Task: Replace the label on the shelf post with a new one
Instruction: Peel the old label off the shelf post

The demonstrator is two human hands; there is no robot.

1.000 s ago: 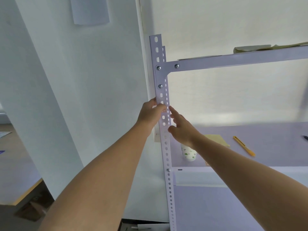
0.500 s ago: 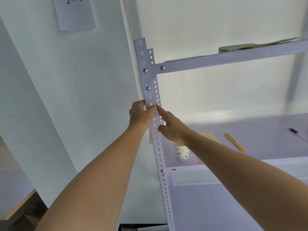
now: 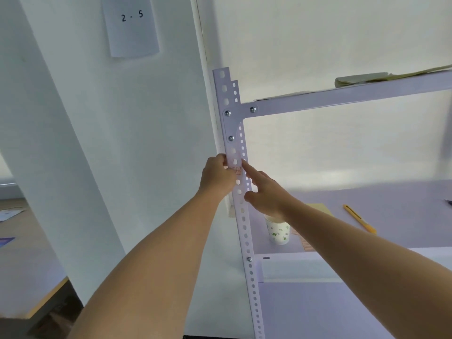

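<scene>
White perforated shelf post (image 3: 244,228), both hands' fingers (image 3: 245,167) pressing small label (image 3: 237,169), label mostly hidden, print unreadable

Both hands at shelf post (image 3: 245,226). Left hand (image 3: 216,177) gripped post's left edge; right hand (image 3: 265,194) pressed fingertip on small label (image 3: 237,169). Paper cup (image 3: 278,231), yellow cutter (image 3: 359,218) lay on shelf (image 3: 367,311) behind.

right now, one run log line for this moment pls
phase: working label on shelf post | left hand: gripping post | right hand: fingertip at label | cup: untouched
</scene>
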